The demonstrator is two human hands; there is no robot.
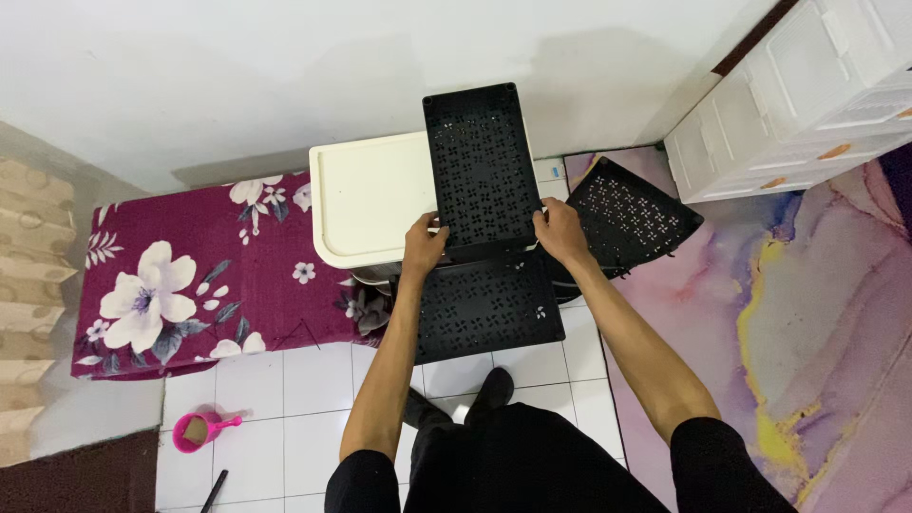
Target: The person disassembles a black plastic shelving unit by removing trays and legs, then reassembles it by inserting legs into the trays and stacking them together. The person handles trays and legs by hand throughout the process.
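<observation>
Black perforated panel point(482, 166), upper tier, is gripped at its near edge by left hand point(424, 245) and right hand point(560, 231), fingers closed. Lower panel point(486, 309) sits beneath it; a third panel point(627, 214) lies unmounted on the floor, right.

A home, most likely a bedroom or living corner. White tiled floor point(313, 380) underfoot, plain white wall point(285, 66) behind. Low mattress point(190, 275) on the floor against the wall, covered in maroon cloth with large white flowers. White plastic drawer unit point(798, 95) at right. Marbled pink and purple mat point(817, 313) spread beside it. Small pink scoop point(199, 430) lying on the tiles. Household furnishings only.
</observation>
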